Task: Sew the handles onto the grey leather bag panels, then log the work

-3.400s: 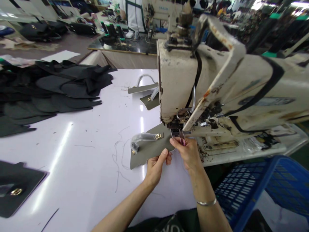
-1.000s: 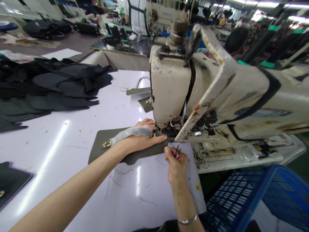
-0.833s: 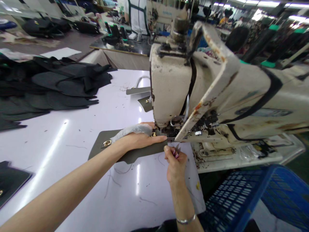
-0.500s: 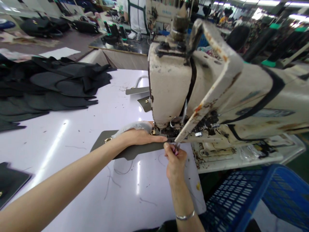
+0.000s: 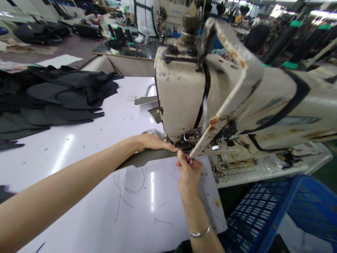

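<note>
- The left hand (image 5: 154, 142) lies open and palm-down on the olive-grey panel (image 5: 146, 158), its thumb stretched toward the needle area of the sewing machine (image 5: 181, 95).
- The right hand (image 5: 189, 172) is closed around small pink snips (image 5: 189, 160); its thumb tip is by the panel's right end, close to the tip of the left thumb. The blades cannot be made out.
- The panel rests on the white bench (image 5: 94, 203), its right end at the machine's presser area and much of its left part hidden under the left hand and forearm.
- A plastic-wrapped handle (image 5: 155, 132) shows just beyond the left hand, with gold-coloured hardware (image 5: 165, 138) near the fingers.
- A silver bracelet (image 5: 200, 232) circles the right wrist.
- Farther back on the bench, two olive pieces (image 5: 145, 100) lie partly hidden behind the machine head.
- A heap of dark fabric pieces (image 5: 60, 91) covers the far left of the bench, well apart from both hands.
- Loose threads (image 5: 119, 196) are scattered on the near side of the panel.
- A blue plastic basket (image 5: 273, 207) stands at the right, below the level of the machine bed (image 5: 247, 172).
- Behind the bench are dark thread cones (image 5: 119, 34) with green bases and a person (image 5: 144, 17) in a white top.
</note>
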### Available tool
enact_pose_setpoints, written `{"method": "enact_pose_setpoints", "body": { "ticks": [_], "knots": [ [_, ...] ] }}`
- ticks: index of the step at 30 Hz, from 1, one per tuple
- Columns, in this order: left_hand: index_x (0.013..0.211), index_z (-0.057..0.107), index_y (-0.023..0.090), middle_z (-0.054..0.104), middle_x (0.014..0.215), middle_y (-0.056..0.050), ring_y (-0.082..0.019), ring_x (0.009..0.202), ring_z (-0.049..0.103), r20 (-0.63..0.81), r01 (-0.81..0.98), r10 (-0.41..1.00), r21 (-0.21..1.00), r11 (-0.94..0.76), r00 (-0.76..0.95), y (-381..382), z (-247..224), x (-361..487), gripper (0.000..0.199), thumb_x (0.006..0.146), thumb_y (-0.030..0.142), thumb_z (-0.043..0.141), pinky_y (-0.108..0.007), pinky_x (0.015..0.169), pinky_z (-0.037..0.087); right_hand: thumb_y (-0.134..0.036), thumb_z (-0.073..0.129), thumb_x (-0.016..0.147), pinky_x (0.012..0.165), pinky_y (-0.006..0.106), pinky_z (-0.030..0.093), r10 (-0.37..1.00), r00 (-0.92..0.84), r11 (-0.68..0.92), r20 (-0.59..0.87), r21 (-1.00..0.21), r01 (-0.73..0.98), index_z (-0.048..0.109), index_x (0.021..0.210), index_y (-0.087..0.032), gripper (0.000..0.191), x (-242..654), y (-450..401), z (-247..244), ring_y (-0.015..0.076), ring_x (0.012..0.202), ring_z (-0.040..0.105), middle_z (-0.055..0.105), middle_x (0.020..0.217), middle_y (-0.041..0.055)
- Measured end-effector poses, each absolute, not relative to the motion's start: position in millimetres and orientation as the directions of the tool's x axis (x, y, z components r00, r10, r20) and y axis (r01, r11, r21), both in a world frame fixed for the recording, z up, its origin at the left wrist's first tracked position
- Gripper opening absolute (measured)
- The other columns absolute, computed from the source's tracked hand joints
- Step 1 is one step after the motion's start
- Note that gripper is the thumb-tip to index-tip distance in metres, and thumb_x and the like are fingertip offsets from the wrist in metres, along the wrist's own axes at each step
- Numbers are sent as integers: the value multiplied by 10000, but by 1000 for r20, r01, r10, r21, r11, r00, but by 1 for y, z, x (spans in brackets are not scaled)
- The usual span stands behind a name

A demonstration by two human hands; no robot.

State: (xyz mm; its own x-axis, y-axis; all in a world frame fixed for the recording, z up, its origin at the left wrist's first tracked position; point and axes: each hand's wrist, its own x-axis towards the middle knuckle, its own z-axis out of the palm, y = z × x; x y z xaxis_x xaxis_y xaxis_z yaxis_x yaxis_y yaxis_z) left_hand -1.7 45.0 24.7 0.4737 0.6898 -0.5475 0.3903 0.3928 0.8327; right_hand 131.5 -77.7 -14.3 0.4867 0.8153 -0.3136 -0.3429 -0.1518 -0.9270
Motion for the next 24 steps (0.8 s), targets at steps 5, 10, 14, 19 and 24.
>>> {"method": "enact_pose_setpoints", "body": {
  "ticks": [5, 10, 14, 19, 24],
  "knots": [
    [1066, 705, 111, 742, 979, -114, -258, 904, 663, -701, 533, 462, 713, 456, 543, 51, 30, -3, 638, 591, 520, 827, -351, 781, 525, -453, 773, 726, 528, 250, 315, 795, 505, -157, -336, -918, -364, 558, 557, -148, 410, 126, -76, -7, 93, 522, 407, 482, 529, -23],
    [1024, 717, 108, 746, 902, -108, -286, 903, 668, -745, 536, 421, 666, 519, 518, 55, 32, -1, 703, 466, 505, 878, -402, 812, 523, -442, 789, 717, 566, 249, 373, 785, 510, -129, -351, -898, -420, 570, 553, -149, 401, 121, -76, -7, 100, 535, 459, 525, 534, -12],
    [1031, 717, 137, 748, 910, -84, -277, 920, 666, -729, 514, 378, 676, 528, 570, 57, 32, -1, 652, 494, 476, 865, -401, 820, 516, -481, 771, 749, 638, 261, 426, 791, 509, -150, -340, -914, -376, 638, 604, -143, 390, 119, -79, -7, 126, 599, 541, 618, 606, 23],
    [951, 724, 115, 746, 896, -108, -257, 948, 649, -731, 523, 362, 673, 523, 579, 56, 30, -2, 537, 542, 441, 843, -357, 814, 507, -501, 739, 783, 640, 254, 417, 820, 469, -152, -327, -916, -372, 711, 709, -132, 378, 112, -77, -7, 135, 651, 549, 658, 693, 47],
    [945, 739, 98, 750, 877, -135, -259, 876, 658, -706, 475, 460, 705, 526, 539, 51, 24, -4, 510, 589, 454, 815, -379, 773, 529, -502, 722, 796, 588, 245, 376, 815, 478, -124, -326, -905, -406, 692, 695, -135, 382, 104, -73, -11, 118, 598, 480, 600, 629, 23]
  ]
}}
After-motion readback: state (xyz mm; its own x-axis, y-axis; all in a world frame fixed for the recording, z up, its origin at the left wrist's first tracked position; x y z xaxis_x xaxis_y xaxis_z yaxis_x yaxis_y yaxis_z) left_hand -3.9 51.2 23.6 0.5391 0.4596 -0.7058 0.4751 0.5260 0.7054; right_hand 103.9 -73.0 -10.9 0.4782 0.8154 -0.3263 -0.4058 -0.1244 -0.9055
